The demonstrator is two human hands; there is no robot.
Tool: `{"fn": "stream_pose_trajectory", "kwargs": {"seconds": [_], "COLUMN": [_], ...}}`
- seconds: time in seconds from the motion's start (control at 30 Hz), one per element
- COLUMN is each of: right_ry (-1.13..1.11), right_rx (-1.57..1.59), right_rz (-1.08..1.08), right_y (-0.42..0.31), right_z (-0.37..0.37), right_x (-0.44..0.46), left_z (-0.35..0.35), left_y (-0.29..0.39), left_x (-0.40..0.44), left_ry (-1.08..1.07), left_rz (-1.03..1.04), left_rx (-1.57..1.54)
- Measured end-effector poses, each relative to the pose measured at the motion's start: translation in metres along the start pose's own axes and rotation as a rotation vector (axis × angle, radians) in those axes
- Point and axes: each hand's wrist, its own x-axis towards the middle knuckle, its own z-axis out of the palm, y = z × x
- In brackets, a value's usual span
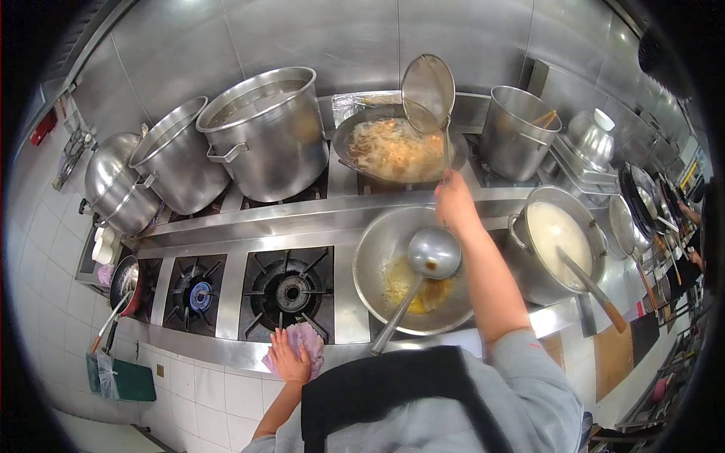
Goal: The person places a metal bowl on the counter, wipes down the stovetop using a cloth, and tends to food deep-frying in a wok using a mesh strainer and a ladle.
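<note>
My right hand [456, 201] is wrapped round the handle of a fine-mesh strainer [427, 84], which it holds up above the back wok [345, 133]. Pale golden food [399, 149] bubbles in foaming oil in that wok. On the front edge of the stove my left hand [291, 358] lies with fingers stretched out on a crumpled pink cloth [309, 341]. Between my arms sits a steel wok [370, 249] with yellowish liquid at its bottom. A ladle [436, 253] leans across it, its handle over the near rim, touched by neither hand.
Large steel pots [268, 143] line the back left. On the right a pot of milky liquid [559, 234] has a wooden-handled utensil leaning in it. A blue flame [200, 296] burns on the left burner, beside a small pan [127, 281]. Another person's hand [689, 212] shows far right.
</note>
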Motion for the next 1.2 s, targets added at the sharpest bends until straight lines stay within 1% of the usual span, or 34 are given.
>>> {"fn": "stream_pose_trajectory", "kwargs": {"seconds": [0.07,0.13,0.27,0.37,0.43,0.57,0.63,0.67,0.73,0.93,1.0,1.07,1.2], "right_ry": [0.009,0.064,0.022,-0.007,-0.042,-0.065,-0.081,-0.082,-0.135,-0.117,-0.111,-0.162,-0.18], "right_rx": [-0.013,-0.02,-0.048,0.014,0.078,0.144,0.247,0.247,0.393,0.327,0.322,0.171,0.252], "right_rz": [0.014,0.022,0.025,0.052,0.116,0.126,0.174,0.174,0.17,0.112,0.126,0.131,0.118], "right_y": [0.006,0.014,0.029,0.033,0.032,0.039,0.037,0.037,0.033,0.012,0.004,0.0,0.004], "right_z": [0.008,0.015,0.02,0.023,0.024,0.032,0.035,0.036,0.038,0.05,0.054,0.055,0.061], "right_x": [0.012,0.024,0.049,0.063,0.066,0.078,0.078,0.079,0.079,0.054,0.042,0.034,0.02], "left_z": [0.0,0.001,0.002,0.0,0.001,0.004,0.003,-0.001,-0.002,-0.001,-0.002,-0.002,0.0], "left_y": [-0.001,-0.003,-0.004,-0.002,-0.002,-0.006,-0.004,-0.002,-0.001,-0.002,-0.001,-0.001,-0.003], "left_x": [0.0,0.0,-0.001,0.0,0.0,0.0,0.0,0.0,0.0,0.0,0.0,0.0,-0.001], "left_ry": [0.01,0.016,0.021,0.042,0.06,0.056,0.062,0.04,0.019,0.015,0.014,0.018,0.031], "left_rz": [0.012,0.025,0.022,0.016,0.014,0.019,0.018,0.005,-0.01,-0.004,-0.007,-0.004,0.019], "left_rx": [0.018,0.036,0.034,0.028,0.022,-0.017,-0.018,-0.015,-0.013,-0.022,-0.025,-0.021,-0.009]}}
